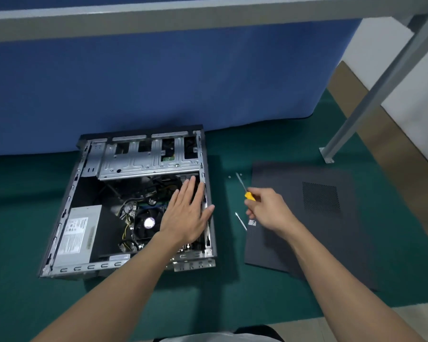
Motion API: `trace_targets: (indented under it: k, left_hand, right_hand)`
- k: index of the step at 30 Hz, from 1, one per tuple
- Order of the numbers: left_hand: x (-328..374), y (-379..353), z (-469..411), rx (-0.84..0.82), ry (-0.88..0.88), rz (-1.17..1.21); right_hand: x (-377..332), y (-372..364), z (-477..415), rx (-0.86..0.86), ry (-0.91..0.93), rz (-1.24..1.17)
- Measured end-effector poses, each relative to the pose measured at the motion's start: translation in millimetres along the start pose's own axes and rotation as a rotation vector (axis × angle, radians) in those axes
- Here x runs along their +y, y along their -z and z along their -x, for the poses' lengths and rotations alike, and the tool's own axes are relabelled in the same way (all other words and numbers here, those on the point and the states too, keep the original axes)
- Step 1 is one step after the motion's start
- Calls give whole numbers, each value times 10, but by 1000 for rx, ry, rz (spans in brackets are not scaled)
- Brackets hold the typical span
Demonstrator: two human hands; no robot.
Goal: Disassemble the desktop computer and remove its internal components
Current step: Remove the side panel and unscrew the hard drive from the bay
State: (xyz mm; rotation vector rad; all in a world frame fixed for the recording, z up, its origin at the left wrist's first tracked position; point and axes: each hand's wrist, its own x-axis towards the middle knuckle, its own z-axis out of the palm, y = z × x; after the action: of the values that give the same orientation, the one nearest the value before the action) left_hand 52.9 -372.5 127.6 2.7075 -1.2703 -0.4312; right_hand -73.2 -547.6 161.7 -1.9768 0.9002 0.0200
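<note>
Computer case [65, 208]: lies on its side on the green floor [232, 280], open face up, close to a blue screen [158, 82].
Side panel [307, 230]: off the case, flat on the floor to the right and well clear of it.
Screws [229, 177]: two small pale specks lie between case and panel. They are probably the panel screws, though they are too small to confirm.
Left hand [185, 213]: open, fingers straight and together, spread over the right side of the case interior with the thumb at the case's right wall. It holds nothing. Whether it touches the parts beneath cannot be told.
Right hand [267, 208]: fingers curled round the yellow handle of a screwdriver [244, 186], held above the floor between case and panel, with the tip pointing away from the person.
Second tool [241, 221]: a thin metal shaft on the floor by the panel's near corner, not in use.
Power supply [78, 233]: seated in the near left corner.
Fan [147, 222]: mounted on the board, with cables [126, 218] running beside it.
Drive cage [146, 161]: fitted across the far end.
Done: the case has been opened.
Left: every internal part seen is in place, so removal has not begun.
Progress: early stage, in my judgement.
</note>
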Motion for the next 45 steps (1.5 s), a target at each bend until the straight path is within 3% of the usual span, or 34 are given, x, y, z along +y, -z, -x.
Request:
trace_targets:
  k: [6, 11, 20, 29, 45]
  left_hand:
    - [-334, 230, -323, -81, 50, -19]
    - [-482, 305, -537, -130, 52, -26]
    - [-456, 411, -732, -268, 102, -149]
    - [-407, 445, -801, -343, 148, -116]
    - [-403, 451, -791, -349, 150, -70]
  right_hand:
    - [-718, -17, -338, 131, 110, 3]
    - [-1034, -48, -617, 184, 197, 161]
    - [-1404, 78, -1041, 7, 424, 627]
    - [-1537, 75, -1182, -184, 502, 764]
    - [-2048, -154, -1295, -281, 502, 1105]
